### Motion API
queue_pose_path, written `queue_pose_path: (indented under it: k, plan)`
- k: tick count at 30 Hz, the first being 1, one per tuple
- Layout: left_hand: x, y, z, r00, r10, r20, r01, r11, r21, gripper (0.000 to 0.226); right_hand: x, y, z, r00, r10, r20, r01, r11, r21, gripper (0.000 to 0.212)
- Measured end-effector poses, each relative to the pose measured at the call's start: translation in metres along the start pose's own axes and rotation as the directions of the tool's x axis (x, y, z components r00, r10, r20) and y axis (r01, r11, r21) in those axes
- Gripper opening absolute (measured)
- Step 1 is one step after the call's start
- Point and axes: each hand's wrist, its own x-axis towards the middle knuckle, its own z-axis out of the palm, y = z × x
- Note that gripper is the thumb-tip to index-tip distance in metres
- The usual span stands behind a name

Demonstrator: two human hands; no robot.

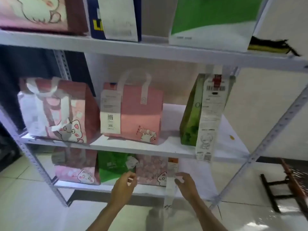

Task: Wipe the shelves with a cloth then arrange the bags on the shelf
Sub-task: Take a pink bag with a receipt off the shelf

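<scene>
A pink cat-print bag [152, 170] stands on the bottom shelf [93, 186], with a long paper receipt [170, 180] hanging down its right side. My left hand [124, 185] grips the bag's left edge and my right hand [185, 182] holds its right side by the receipt. A green bag [111, 165] and another pink cat bag [76, 170] stand to its left. The middle shelf [133, 148] carries a pink cat bag [56, 110], a pink bag with handles [135, 112] and a green bag [198, 110]. A dark and yellow cloth [270, 45] lies on the top shelf's right end.
The top shelf [116, 46] holds a pink bag, a dark blue bag [115, 19] and a green and white bag [215, 20]. Perforated metal uprights [273, 130] frame the rack. A dark wooden stand [286, 184] sits on the tiled floor at the right.
</scene>
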Motion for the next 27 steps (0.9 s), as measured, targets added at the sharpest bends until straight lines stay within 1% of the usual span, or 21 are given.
queue_pose_path:
  k: [1,3,5,7,8,10,12,16,20,25,27]
  plan:
    - [0.003,-0.010,0.007,1.000,0.018,-0.019,-0.018,1.000,-0.022,0.010,0.012,0.006,0.009,0.999,-0.038,-0.017,0.039,0.997,0.061,0.016]
    - [0.010,-0.029,0.019,0.999,0.034,-0.039,-0.036,0.998,-0.054,0.013,0.032,0.013,0.025,0.993,-0.117,-0.025,0.119,0.980,0.158,0.015]
    - [0.017,-0.047,0.029,0.997,0.047,-0.065,-0.054,0.992,-0.111,0.013,0.052,0.024,0.040,0.986,-0.149,-0.074,0.160,0.969,0.190,0.013]
    - [0.019,-0.063,0.037,0.993,0.079,-0.092,-0.090,0.989,-0.119,0.013,0.061,0.043,0.053,0.973,-0.145,-0.179,0.178,0.966,0.187,0.015]
    - [0.020,-0.067,0.038,0.992,0.088,-0.096,-0.099,0.988,-0.117,0.013,0.064,0.051,0.056,0.966,-0.110,-0.233,0.156,0.969,0.190,0.017]
    - [0.024,-0.074,0.039,0.987,0.109,-0.115,-0.123,0.985,-0.123,0.013,0.064,0.052,0.057,0.938,-0.053,-0.341,0.132,0.968,0.215,0.013]
    - [0.026,-0.073,0.040,0.984,0.133,-0.118,-0.147,0.982,-0.118,0.016,0.059,0.048,0.050,0.916,-0.018,-0.401,0.126,0.962,0.244,0.018]
    - [0.020,-0.054,0.038,0.989,0.122,-0.080,-0.132,0.983,-0.131,0.021,0.036,0.040,0.024,0.899,0.006,-0.438,0.120,0.958,0.261,0.026]
    - [0.000,-0.013,0.031,0.999,0.031,-0.018,-0.033,0.991,-0.128,0.023,-0.010,0.016,-0.015,0.900,0.007,-0.435,0.113,0.962,0.248,0.024]
    - [-0.047,0.040,0.006,0.997,-0.052,0.057,0.060,0.988,-0.144,0.024,-0.070,0.000,-0.046,0.933,0.087,-0.350,-0.028,0.985,0.172,0.042]
    - [-0.067,0.060,-0.012,0.990,-0.076,0.117,0.090,0.989,-0.120,0.025,-0.100,-0.016,-0.062,0.939,0.121,-0.322,-0.074,0.985,0.154,0.041]
